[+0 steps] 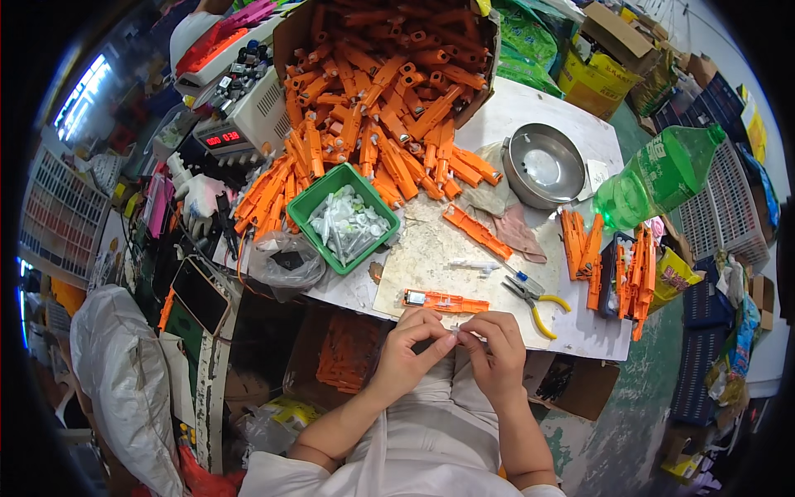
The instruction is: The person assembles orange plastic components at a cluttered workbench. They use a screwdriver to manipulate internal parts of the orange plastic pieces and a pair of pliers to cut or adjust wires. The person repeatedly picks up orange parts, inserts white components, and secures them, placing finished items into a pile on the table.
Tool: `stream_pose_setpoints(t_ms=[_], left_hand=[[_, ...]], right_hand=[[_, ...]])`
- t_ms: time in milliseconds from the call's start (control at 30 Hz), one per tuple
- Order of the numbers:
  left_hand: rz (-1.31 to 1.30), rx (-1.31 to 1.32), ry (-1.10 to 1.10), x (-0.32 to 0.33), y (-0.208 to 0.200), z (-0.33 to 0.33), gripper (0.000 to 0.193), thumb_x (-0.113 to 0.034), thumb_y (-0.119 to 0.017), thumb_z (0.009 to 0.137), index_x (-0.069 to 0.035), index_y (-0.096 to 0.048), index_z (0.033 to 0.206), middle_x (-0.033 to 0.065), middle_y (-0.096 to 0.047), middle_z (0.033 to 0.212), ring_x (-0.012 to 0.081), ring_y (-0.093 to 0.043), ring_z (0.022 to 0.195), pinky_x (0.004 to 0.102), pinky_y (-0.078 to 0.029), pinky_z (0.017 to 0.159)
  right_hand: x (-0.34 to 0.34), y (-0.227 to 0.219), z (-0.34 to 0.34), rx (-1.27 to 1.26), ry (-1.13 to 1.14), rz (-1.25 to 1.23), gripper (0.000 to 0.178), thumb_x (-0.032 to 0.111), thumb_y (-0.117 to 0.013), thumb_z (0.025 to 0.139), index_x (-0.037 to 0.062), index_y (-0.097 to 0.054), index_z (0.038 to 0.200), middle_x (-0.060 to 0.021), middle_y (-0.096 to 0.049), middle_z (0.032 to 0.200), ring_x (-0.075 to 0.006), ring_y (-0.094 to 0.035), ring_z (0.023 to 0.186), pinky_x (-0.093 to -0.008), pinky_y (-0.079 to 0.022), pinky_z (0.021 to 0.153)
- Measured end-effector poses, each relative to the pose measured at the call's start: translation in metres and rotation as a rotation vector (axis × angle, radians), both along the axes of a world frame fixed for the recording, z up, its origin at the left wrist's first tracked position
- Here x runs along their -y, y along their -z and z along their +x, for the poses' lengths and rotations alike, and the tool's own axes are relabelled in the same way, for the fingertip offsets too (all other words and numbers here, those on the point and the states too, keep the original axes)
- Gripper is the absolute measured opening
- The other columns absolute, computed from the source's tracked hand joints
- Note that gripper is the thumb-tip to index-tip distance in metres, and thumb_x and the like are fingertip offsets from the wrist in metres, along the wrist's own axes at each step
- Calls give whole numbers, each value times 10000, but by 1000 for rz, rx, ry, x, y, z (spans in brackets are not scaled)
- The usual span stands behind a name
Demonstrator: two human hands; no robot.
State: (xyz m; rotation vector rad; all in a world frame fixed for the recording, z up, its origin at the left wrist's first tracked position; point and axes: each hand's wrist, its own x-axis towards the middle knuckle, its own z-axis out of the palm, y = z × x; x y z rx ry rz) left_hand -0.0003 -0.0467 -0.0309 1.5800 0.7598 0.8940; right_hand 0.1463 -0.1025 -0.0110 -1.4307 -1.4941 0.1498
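Observation:
My left hand [414, 349] and my right hand [495, 354] meet at the near table edge, thumbs and fingers pinched together. Between their fingertips is a tiny whitish piece [455, 329], too small to name. Just beyond them lies an orange plastic housing [447, 302], its inside facing up, with small metal and white parts in it. Farther out are a slim white plastic part [474, 265] and another orange housing [478, 233]. Pliers with yellow handles [542, 313] rest on the right, beside a thin screwdriver [523, 277].
Orange housings [373, 124] spill from a large carton at the back. A green bin [344, 264] of small whitish parts stands left. To the right are a steel bowl [546, 166], a green bottle [662, 176] and stacked orange housings [633, 273]. A power supply [244, 116] sits back left.

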Motion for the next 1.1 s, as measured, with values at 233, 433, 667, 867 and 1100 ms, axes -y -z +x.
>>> stream_pose_setpoints(t_ms=[233, 433, 667, 867, 1100], left_hand=[[190, -168, -106, -9, -6, -11, 136, -145, -723, 790, -22, -667, 810, 59, -590, 824, 232, -539, 871, 342, -421, 798], [728, -447, -272, -21, 6, -21, 210, -201, -728, 765, -117, -698, 955, 34, -611, 1011, 263, -509, 1036, 387, -382, 897], [869, -643, -228, -18, 29, -22, 325, -291, -699, 793, -194, -666, 1101, 1, -551, 1176, 270, -379, 1207, 475, -265, 999], [823, -649, -212, -16, 33, -20, 345, -295, -706, 789, -198, -650, 1116, 7, -499, 1228, 274, -349, 1225, 486, -238, 1024], [853, -669, -190, -19, 33, -22, 337, -280, -700, 796, -210, -647, 1121, 17, -491, 1232, 283, -352, 1225, 490, -231, 1035]], right_hand=[[-22, 7, -1, 30, -80, -96, 154, 20, -679, 760, 25, -593, 887, -102, -587, 887, -281, -552, 815, -363, -454, 700], [-49, 17, 4, 138, -116, -225, 93, 59, -638, 805, 26, -581, 872, -100, -566, 852, -284, -528, 823, -371, -428, 738], [-57, 16, 5, 209, -167, -286, 91, 66, -630, 810, 25, -596, 885, -97, -569, 842, -275, -534, 820, -366, -435, 745], [-60, 4, 6, 27, -201, -418, 96, 80, -647, 805, 11, -614, 863, -113, -593, 819, -284, -554, 815, -379, -451, 730], [-65, 5, 11, -12, -173, -447, 119, 74, -674, 788, 23, -644, 891, -100, -612, 831, -259, -576, 810, -346, -462, 738]])
